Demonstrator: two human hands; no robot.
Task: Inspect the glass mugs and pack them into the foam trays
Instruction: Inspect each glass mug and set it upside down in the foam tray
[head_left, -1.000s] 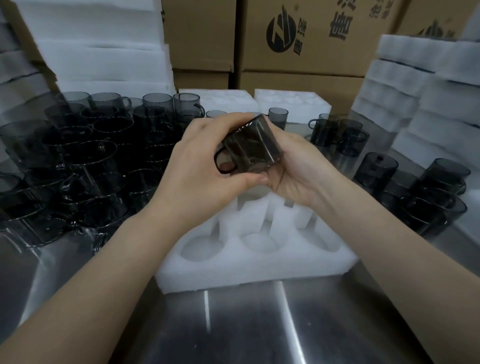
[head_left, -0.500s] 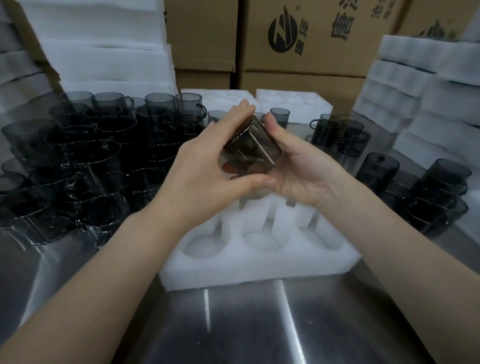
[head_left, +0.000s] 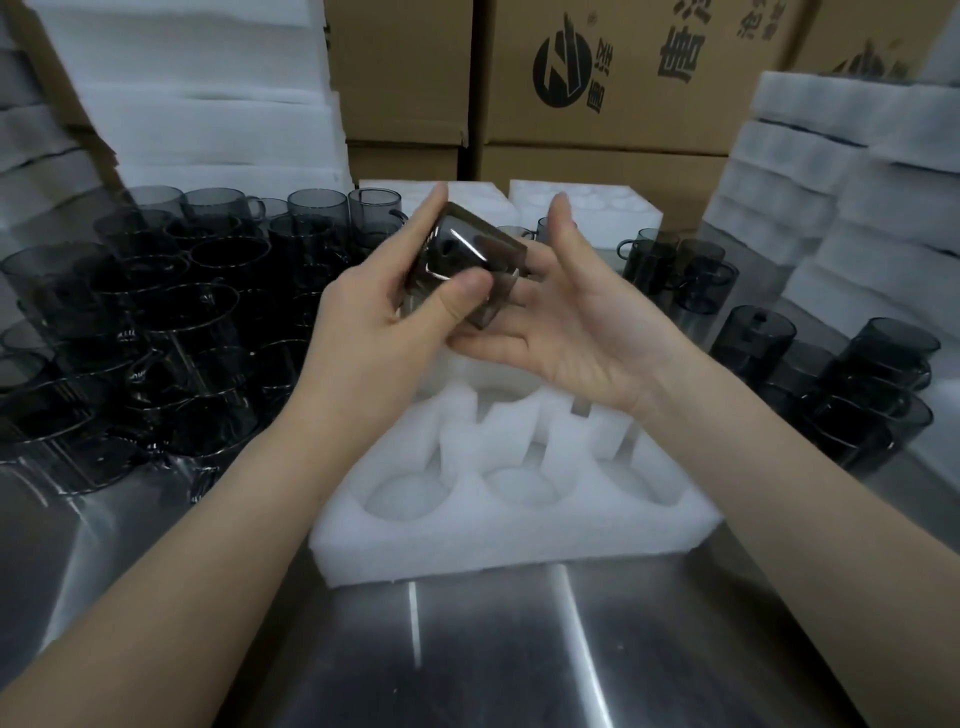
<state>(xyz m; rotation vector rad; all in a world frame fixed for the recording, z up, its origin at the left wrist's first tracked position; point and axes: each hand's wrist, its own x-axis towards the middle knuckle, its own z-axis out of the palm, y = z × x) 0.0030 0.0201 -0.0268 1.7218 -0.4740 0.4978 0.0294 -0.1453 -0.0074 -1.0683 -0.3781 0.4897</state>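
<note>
Dark glass mugs (head_left: 156, 322) crowd a steel table (head_left: 675, 654) on both sides of a white foam tray (head_left: 519, 540). Above the tray, the left hand (head_left: 374, 327) pinches one tilted mug (head_left: 460, 244). The right hand (head_left: 571, 327) is flat-palmed, fingers under it.

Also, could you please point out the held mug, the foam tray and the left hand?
held mug (head_left: 467, 244): head view, on its dark glass body.
foam tray (head_left: 519, 551): head view, on its bare front wall.
left hand (head_left: 366, 332): head view, on the back of the hand.
</note>
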